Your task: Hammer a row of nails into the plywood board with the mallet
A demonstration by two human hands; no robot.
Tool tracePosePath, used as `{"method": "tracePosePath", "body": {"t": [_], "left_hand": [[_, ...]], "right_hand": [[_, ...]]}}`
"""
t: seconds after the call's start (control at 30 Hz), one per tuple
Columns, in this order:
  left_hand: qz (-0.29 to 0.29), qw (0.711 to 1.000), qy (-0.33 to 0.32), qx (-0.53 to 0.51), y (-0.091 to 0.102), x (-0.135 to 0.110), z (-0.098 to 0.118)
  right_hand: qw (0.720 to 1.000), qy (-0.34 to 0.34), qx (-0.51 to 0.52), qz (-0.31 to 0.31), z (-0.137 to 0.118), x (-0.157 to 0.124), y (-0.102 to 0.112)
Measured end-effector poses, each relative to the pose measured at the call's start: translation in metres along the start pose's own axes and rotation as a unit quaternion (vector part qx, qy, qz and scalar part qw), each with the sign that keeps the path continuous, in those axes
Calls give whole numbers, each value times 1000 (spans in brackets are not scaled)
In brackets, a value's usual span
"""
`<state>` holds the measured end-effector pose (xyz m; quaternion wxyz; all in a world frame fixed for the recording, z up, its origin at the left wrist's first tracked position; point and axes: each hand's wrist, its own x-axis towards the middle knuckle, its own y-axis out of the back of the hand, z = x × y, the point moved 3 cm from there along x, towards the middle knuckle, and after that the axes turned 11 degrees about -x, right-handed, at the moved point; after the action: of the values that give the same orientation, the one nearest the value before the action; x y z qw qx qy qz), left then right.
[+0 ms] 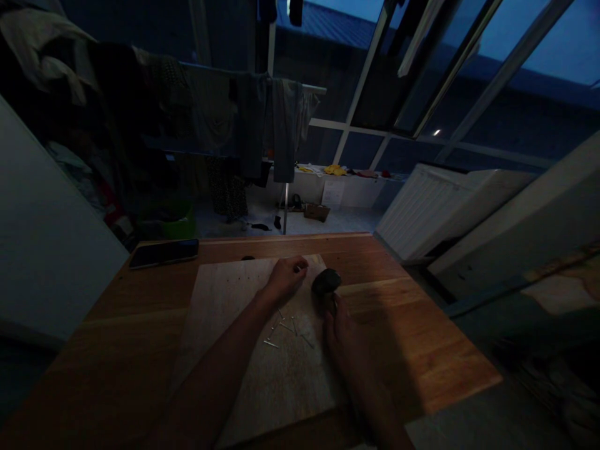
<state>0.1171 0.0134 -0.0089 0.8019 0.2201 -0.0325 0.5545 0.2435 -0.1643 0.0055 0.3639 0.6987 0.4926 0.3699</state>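
A pale wooden board (225, 300) lies on a wooden table (412, 337). My left hand (287, 276) rests near the board's far edge with its fingers pinched together, apparently on a small nail that is too small to see clearly. My right hand (341, 325) is closed around the handle of a dark-headed hammer (325, 282), whose head hovers just right of my left hand's fingertips. Several loose nails (285, 328) lie scattered on the board between my forearms.
A dark phone (164, 253) lies at the table's far left corner. A small dark spot (247, 257) sits at the board's far edge. Beyond the table stand a clothes rack with hanging laundry (262, 119), a white radiator (435, 206) and large windows. The scene is dim.
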Motion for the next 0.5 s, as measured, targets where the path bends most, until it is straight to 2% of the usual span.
{"method": "tracePosePath", "body": {"t": [0.13,0.23,0.37,0.5], "left_hand": [[-10,1000,0,1,1,0,2],[-8,1000,-2,4,1,0,4],[-4,1000,7,-12,1,-1,7],[-2,1000,18,-20,0,-2,7]], "right_hand": [[1000,7,18,-6,2,1,0],[1000,-16,25,-10,4,9,4],[996,-48,62,34,5,34,19],[992,-21,119,49,3,69,32]]}}
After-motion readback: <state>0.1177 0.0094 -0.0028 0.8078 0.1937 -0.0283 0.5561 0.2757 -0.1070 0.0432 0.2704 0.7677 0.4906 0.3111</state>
